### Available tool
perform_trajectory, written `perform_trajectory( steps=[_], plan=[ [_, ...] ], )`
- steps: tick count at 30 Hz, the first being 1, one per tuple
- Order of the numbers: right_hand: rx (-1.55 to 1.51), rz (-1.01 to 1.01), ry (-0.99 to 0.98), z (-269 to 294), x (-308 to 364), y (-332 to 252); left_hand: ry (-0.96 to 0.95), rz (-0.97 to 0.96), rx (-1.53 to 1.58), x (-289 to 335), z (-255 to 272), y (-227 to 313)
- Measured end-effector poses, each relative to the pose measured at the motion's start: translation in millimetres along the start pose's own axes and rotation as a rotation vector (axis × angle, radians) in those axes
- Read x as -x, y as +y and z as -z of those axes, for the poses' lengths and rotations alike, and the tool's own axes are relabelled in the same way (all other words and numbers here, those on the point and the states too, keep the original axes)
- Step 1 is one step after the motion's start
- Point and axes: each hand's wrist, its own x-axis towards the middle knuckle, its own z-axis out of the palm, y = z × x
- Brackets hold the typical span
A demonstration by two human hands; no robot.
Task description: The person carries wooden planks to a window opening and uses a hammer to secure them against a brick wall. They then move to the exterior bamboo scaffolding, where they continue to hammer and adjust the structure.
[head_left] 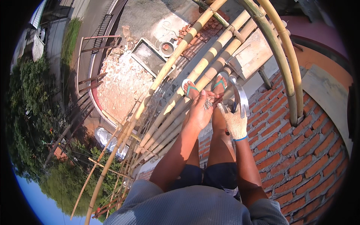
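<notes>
My bare left hand [200, 113] is in front of my knees and holds several thin metal nails [207, 104] between thumb and fingers. Beside it, almost touching, is my right hand [235, 122] in a cream knitted glove with a blue cuff edge. The right hand grips a claw hammer [243, 100], whose silvery claw end points up and back over the glove. Most of the hammer's handle is hidden. Below the hands, my feet in flip-flops [190, 89] with green straps stand on bamboo poles [210, 77] laid side by side.
A brick wall [292, 146] rises close on my right, with two upright bamboo poles [288, 63] before it. A long bamboo rail [165, 71] crosses on the left. Far below lie rubble [118, 80], a rectangular mixing trough [147, 57] and a bucket [166, 48].
</notes>
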Motion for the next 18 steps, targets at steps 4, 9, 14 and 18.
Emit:
perform_trajectory(
  steps=[4,9,14,18],
  plan=[
    [-0.161,0.036,-0.020,-16.5,17.7,3.7,0.177,0.068,-0.059,18.6,-0.3,-15.8],
    [-0.007,0.010,-0.091,-21.2,34.7,10.1,0.181,0.127,0.025,38.8,3.2,-27.6],
    [-0.035,0.073,-0.081,-18.3,46.2,6.8,0.170,0.180,0.006,47.1,11.6,-25.7],
    [0.014,0.115,-0.054,-18.1,47.4,-0.7,0.130,0.192,-0.097,46.9,21.3,-22.4]
  ],
)
